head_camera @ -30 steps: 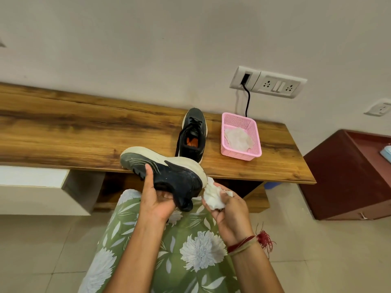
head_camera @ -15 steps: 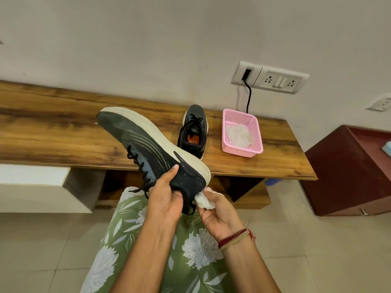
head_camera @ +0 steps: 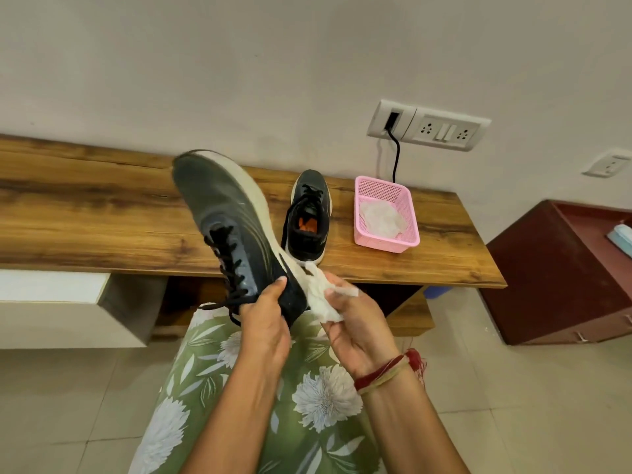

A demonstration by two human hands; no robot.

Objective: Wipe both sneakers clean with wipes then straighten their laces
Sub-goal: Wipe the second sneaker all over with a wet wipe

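So the left hand (head_camera: 265, 319) is gripping the dark sneaker (head_camera: 225, 213) by its heel end, thumb pressing on the side of it, and is holding the shoe up in the air over the lap with the toe pointing off toward 11 o'clock. The pale sole is facing the 1 o'clock side and the black laces (head_camera: 229, 261) are hanging loose on the 7 o'clock side, one end dangling down past the wrist. The right hand (head_camera: 355, 331) is clutching a crumpled white wipe (head_camera: 319, 295) and is pressing it against the sole edge right at the heel, so wipe and shoe are touching. The toe is looking a bit blurry. The second sneaker (head_camera: 307, 217) is sitting upright on the wooden worktop (head_camera: 85, 217), just at 1 o'clock from the held shoe's heel, toe pointing at the wall at 12 and something orange showing inside the opening. At 3 o'clock from it, near but not touching, a pink basket (head_camera: 386, 242) is sitting with more white wipes (head_camera: 381, 217) lying in it. A black cable (head_camera: 396, 155) is running down behind the basket from a socket plate (head_camera: 441, 130) on the wall. A maroon cabinet (head_camera: 547, 278) is standing over at 3 o'clock, and a green floral garment (head_camera: 307, 388) is filling the 6 o'clock part under the arms, plus a red thread band (head_camera: 386, 369) is sitting on the right wrist
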